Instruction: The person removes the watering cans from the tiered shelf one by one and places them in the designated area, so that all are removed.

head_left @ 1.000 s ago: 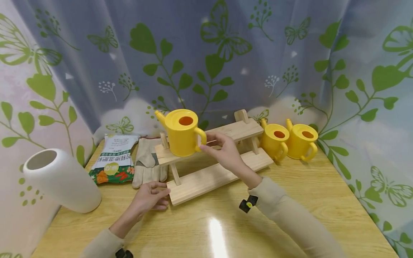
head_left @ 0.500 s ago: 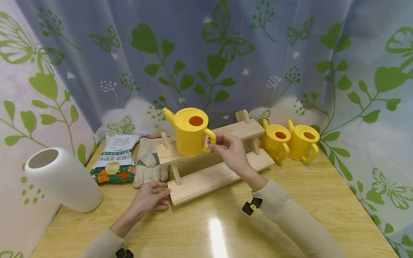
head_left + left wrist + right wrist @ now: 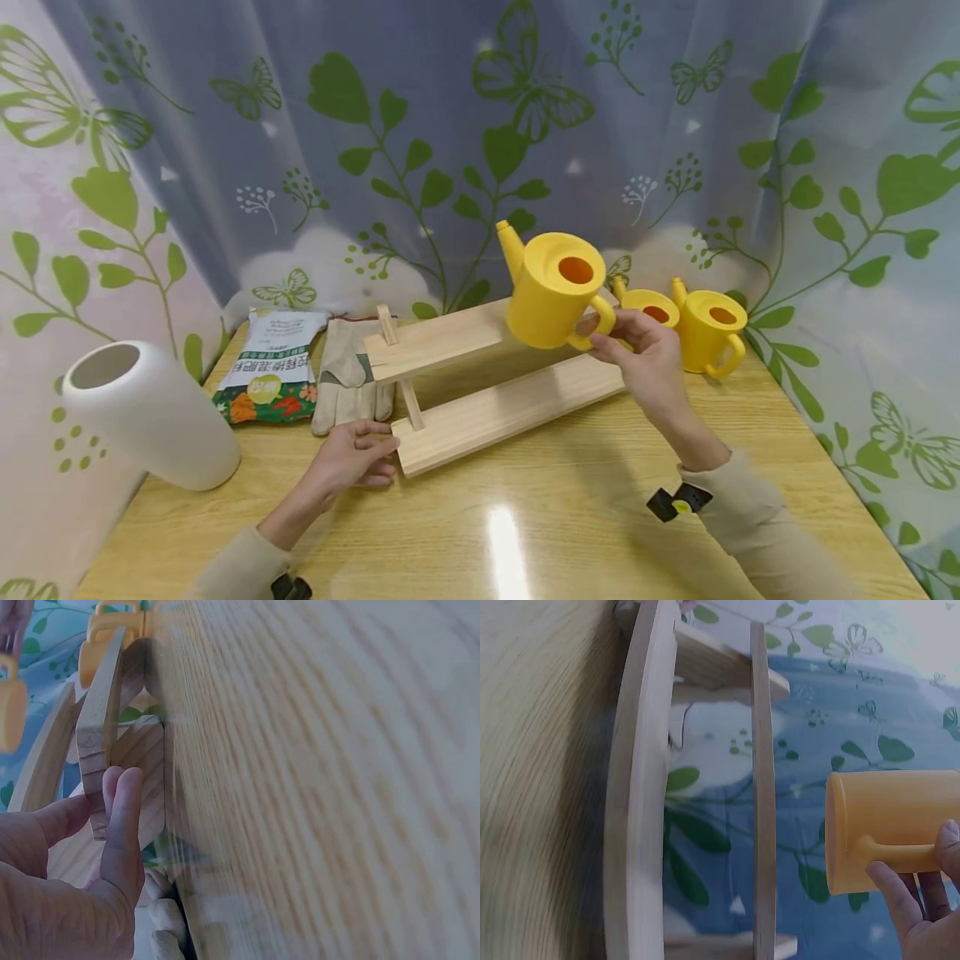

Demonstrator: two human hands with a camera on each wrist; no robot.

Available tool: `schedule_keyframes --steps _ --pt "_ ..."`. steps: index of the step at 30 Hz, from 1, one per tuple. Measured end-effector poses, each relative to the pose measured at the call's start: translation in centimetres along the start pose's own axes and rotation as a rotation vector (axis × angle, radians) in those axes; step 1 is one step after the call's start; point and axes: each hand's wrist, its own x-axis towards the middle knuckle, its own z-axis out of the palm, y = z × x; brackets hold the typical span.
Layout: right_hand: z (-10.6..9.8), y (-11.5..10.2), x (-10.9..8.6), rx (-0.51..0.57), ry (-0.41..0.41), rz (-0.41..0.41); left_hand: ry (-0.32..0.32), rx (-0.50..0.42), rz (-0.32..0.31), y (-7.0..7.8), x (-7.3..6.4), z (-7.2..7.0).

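Note:
My right hand (image 3: pixel 652 367) grips the handle of a yellow watering can (image 3: pixel 543 296), which hangs tilted above the right part of a two-tier wooden shelf (image 3: pixel 495 417). Its spout points up and left. In the right wrist view, the can's yellow body (image 3: pixel 892 814) is apart from the boards, with thumb and fingers on its handle. My left hand (image 3: pixel 351 457) holds the left end of the lower board. The left wrist view has the thumb on one face of that board (image 3: pixel 96 742) and the fingers on the other.
Two more yellow watering cans stand right of the shelf, the nearer one (image 3: pixel 637 300) partly hidden by my right hand, the other can (image 3: pixel 708 333) beside it. Work gloves (image 3: pixel 348 375), a fertilizer bag (image 3: pixel 270 367) and a white vase (image 3: pixel 153 417) stand or lie at left. A patterned curtain closes the back.
My right hand has lifted the watering can off the left part of the upper board, carried it right and tilted it. My left hand stays on the lower board's end.

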Motion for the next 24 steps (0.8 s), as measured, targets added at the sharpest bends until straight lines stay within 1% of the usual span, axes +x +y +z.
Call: schedule_keyframes --steps 4,13,19,24 --pt "-3.4 -0.2 -1.5 0.035 0.063 -0.016 0.003 0.003 0.002 0.0 0.0 0.1" --pt "-10.7 0.2 -5.9 0.060 0.192 0.040 -0.005 0.000 0.005 0.0 0.0 0.1" --pt "-14.8 1.3 -9.2 0.051 0.283 0.111 -0.003 -0.001 0.010 -0.1 0.0 0.1" --pt "-17.2 2.3 -11.2 0.062 0.345 0.203 0.002 0.001 0.011 -0.1 0.0 0.1"
